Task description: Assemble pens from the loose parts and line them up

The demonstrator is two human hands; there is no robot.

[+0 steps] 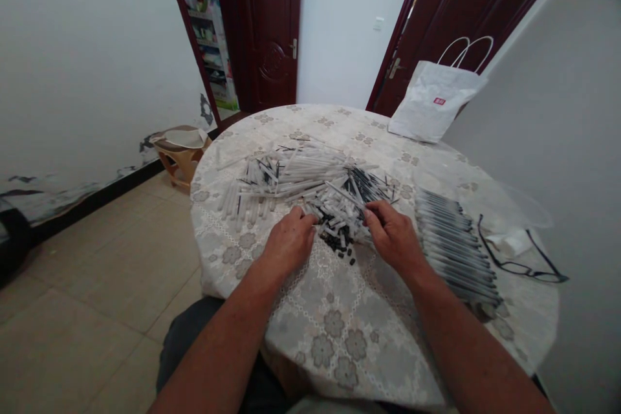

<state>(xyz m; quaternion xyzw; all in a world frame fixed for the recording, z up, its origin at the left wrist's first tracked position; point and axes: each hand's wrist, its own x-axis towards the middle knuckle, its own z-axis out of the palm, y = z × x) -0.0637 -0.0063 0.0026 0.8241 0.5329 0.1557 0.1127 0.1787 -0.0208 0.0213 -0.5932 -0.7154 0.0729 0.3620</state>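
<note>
Right hand [394,233] pinches pale tube [345,195], frame centre; long axis runs from fingertips toward upper left. Left hand [290,237] farther, curled beside black caps [341,237]; cannot tell grip.

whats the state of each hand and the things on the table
Left hand: fingers curled at the heap; grip unclear
Right hand: pinching a pale tube
Clear tubes: loose, piled
Black caps: loose, heaped
Slim pens: laid side by side in a row
Eyeglasses: temples unfolded
White bag: standing, handles up
Tablecloth: spread over the table
</note>
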